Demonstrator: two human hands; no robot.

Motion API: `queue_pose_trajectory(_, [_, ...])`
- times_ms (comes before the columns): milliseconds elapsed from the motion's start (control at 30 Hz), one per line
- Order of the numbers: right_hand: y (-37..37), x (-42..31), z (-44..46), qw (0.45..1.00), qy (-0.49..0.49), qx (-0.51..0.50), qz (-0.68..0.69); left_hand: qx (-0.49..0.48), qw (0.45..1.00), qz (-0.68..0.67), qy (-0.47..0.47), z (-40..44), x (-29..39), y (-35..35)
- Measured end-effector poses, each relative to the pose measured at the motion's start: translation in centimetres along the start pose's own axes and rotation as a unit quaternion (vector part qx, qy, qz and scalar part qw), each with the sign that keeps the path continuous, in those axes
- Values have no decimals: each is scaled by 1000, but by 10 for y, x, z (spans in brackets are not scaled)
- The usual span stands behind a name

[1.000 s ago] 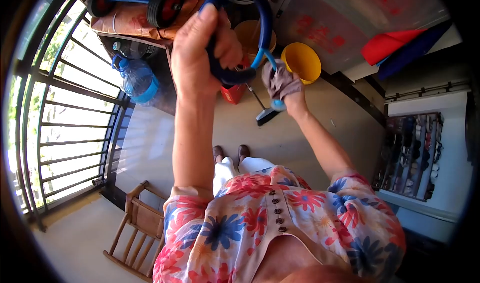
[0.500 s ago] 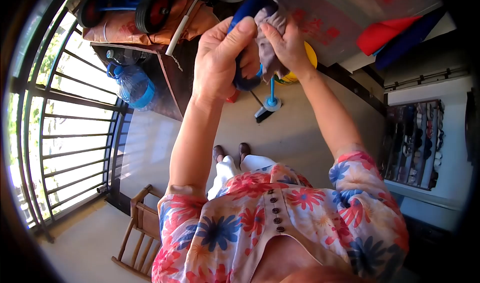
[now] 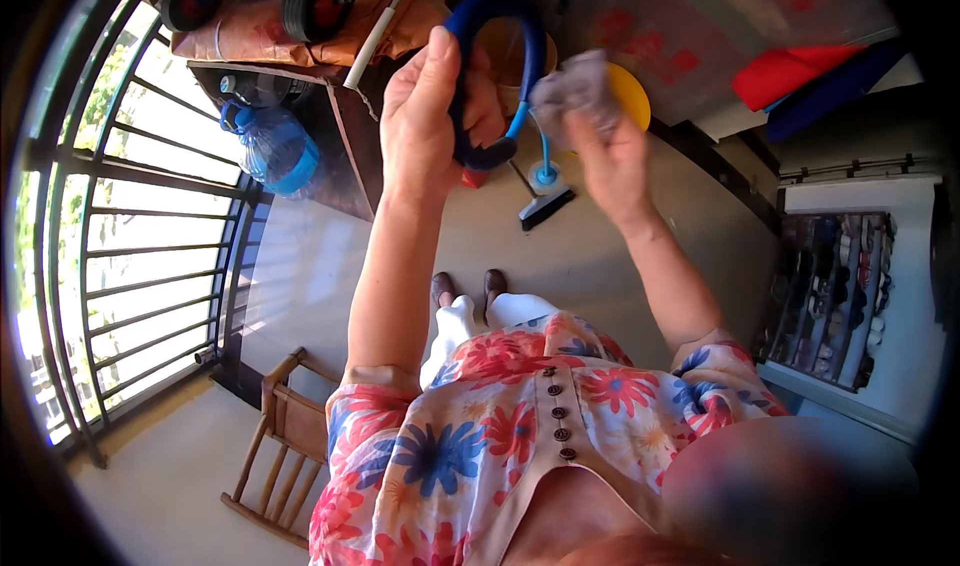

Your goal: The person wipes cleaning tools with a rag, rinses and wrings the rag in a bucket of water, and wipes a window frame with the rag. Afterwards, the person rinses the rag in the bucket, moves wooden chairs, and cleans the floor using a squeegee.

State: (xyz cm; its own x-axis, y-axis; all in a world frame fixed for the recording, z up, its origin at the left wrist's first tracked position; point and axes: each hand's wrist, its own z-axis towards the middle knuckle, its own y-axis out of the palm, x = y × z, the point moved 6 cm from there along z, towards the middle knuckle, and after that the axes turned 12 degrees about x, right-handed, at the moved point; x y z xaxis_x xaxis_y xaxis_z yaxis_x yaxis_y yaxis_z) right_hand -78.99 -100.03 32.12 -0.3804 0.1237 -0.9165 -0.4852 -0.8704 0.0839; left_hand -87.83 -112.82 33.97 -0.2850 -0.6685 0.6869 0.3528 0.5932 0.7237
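My left hand (image 3: 420,116) is closed around the left side of a dark blue padded ring (image 3: 535,46), thumb pointing up. A short light blue section shows at the ring's lower right. In my right hand (image 3: 615,171) is a crumpled grey cloth (image 3: 580,91), slightly smeared by motion. The cloth is just right of the ring; whether they touch I cannot tell. Both hands are raised in front of me, above the floor.
A blue-capped water bottle (image 3: 275,151) stands at the left near the barred window (image 3: 150,256). Below the hands is a floor brush (image 3: 547,206). A wooden chair (image 3: 280,446) sits lower left, a yellow round container (image 3: 632,96) behind the cloth, and a shoe rack (image 3: 825,296) at right.
My right hand and the cloth have moved off the ring to the right and slightly down. More of the ring now shows, while my left hand still holds it.
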Motion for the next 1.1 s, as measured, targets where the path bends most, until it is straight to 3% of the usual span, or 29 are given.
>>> queue_pose_trajectory(133, [46, -6, -17, 961, -166, -91, -200, 35, 998, 47, 2, 12, -1, 2])
queue_pose_trajectory(233, [45, 10, -20, 910, -249, -207, -260, -10, 998, 67, -6, 8, 0, 5])
queue_pose_trajectory(333, [24, 12, -16, 875, -333, -176, -305, -46, 997, 61, -25, 8, -8, -2])
queue_pose_trajectory(400, [17, 12, -14, 852, -320, -212, -356, -65, 995, 70, -21, 7, -10, -5])
queue_pose_trajectory(467, [10, 15, -15, 817, -315, -246, -415, -25, 991, 127, -18, 11, -4, -10])
queue_pose_trajectory(633, [38, 14, -29, 936, -159, -155, -274, -3, 996, 87, -36, 8, -14, 6])
queue_pose_trajectory(767, [31, 33, -35, 864, -276, -210, -364, -9, 998, 60, -28, 7, -1, -8])
queue_pose_trajectory(833, [-8, 38, -29, 970, -64, -123, -200, -17, 1000, 15, -5, 12, 12, -22])
queue_pose_trajectory(867, [-27, 44, -31, 990, 48, -80, -110, -40, 999, -4, -8, 15, 21, -31])
queue_pose_trajectory(933, [-62, 28, -9, 990, 138, 28, -3, -64, 998, 6, -13, 11, 31, -29])
queue_pose_trajectory(1033, [-51, 19, 12, 988, 145, 22, 51, -90, 996, 20, -21, 6, 24, -15])
queue_pose_trajectory(1067, [-34, 16, 16, 997, 43, -45, -49, -94, 995, 0, -33, 6, 23, -10])
queue_pose_trajectory(1100, [-16, 24, 18, 992, 7, -87, -95, -97, 994, -19, -46, 4, 22, -5])
